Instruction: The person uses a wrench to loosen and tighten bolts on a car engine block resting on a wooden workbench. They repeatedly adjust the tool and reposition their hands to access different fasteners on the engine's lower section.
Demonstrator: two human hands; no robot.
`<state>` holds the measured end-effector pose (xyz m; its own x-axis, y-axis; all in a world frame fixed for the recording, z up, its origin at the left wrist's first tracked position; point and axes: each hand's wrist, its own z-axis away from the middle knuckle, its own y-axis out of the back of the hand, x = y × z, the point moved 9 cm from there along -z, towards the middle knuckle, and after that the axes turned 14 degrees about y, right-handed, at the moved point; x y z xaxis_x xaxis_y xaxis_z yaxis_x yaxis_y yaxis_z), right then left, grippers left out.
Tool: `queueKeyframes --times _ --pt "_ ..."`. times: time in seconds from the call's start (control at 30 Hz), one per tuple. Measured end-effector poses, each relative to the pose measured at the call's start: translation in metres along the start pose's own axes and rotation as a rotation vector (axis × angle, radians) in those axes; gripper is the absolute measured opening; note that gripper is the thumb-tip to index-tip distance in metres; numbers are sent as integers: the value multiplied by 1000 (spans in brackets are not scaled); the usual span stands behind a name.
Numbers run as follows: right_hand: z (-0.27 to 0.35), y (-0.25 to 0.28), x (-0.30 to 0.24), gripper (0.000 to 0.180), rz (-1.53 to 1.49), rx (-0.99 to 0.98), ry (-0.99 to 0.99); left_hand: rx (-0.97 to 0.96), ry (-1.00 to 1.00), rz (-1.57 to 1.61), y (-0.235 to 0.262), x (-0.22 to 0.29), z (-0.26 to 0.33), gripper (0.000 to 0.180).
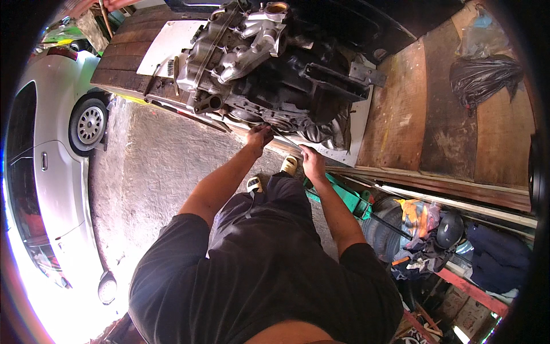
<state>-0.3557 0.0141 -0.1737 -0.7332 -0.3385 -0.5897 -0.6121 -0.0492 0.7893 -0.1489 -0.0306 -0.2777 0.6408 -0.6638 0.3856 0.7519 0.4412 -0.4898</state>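
A large engine [292,86] with silver and black metal parts rests on the wooden bench in front of me. My left hand [259,139] is at its near lower edge, fingers bent together; what they pinch is too small to make out. A slim metal bar-like tool [286,139], its exact kind unclear, runs from beside those fingertips toward the right. Its near end is in my right hand [313,163], which is closed on it with the thumb along the bar. The tool's far end is hidden against the engine's underside.
A brush [176,75] lies on the bench left of the engine; a black plastic bag [486,77] is on the right. Below the bench are a green floor jack [344,195], a tyre [382,229] and clutter. A silver car [57,149] stands left.
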Motion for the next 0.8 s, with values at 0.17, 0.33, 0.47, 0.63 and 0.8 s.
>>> queueKeyframes --times 0.17,0.33,0.47,0.63,0.8 --pt "-1 8 10 28 -51 8 -37 15 -2 -7 -4 -4 1 21" --pt "-5 11 7 25 -21 -56 -22 31 -63 -50 -4 3 7 22" --pt "-2 12 8 24 -33 -65 -33 48 -87 -91 -8 7 14 22" --pt "1 11 7 25 -97 -24 4 58 -103 -87 -10 11 18 20" --pt "-3 14 14 25 -62 -14 -36 82 -120 -37 -11 9 16 18"
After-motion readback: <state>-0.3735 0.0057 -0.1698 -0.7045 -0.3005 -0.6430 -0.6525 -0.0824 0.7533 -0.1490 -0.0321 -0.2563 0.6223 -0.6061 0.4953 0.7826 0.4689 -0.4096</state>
